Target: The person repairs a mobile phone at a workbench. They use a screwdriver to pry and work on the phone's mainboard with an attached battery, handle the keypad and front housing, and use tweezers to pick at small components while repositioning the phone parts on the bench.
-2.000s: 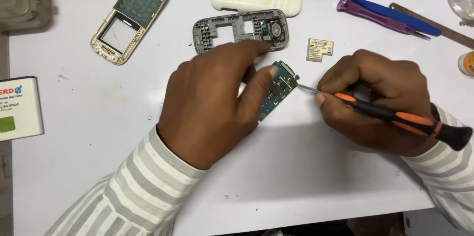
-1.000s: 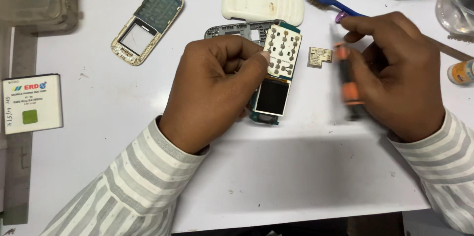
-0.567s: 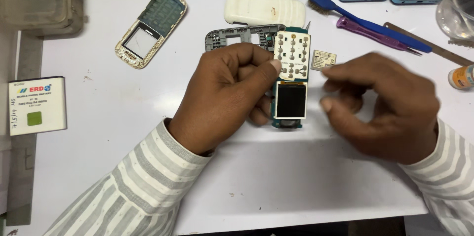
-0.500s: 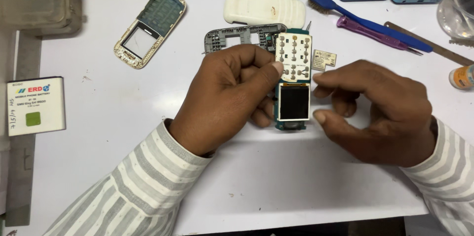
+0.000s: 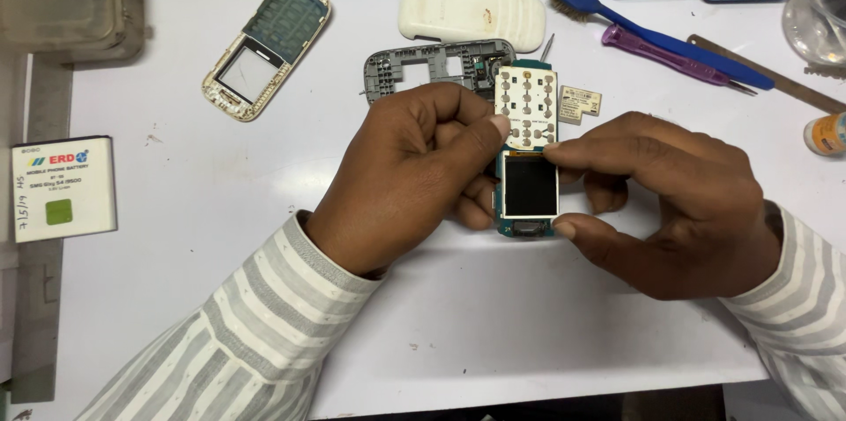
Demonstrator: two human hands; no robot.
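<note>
— Both hands are on the phone circuit board (image 5: 527, 152), screen side up!
— Left hand (image 5: 414, 170) pinches its left edge, right hand (image 5: 670, 196) grips the right edge by the small dark display (image 5: 530, 185).
— Grey middle frame (image 5: 436, 64) lies just behind on the white table (image 5: 220, 236).

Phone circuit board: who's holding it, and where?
Both hands hold the circuit board. Left hand pinches its left edge by the small screen; right hand grips the right edge and lower corner.

Phone circuit board (image 5: 527, 150) held upright above white table, long axis pointing away. White keypad membrane with grey contact dots seen on upper half; small dark screen in pale frame on lower half. Teal board edge exposed at bottom. Sides pinched between fingertips.
</note>
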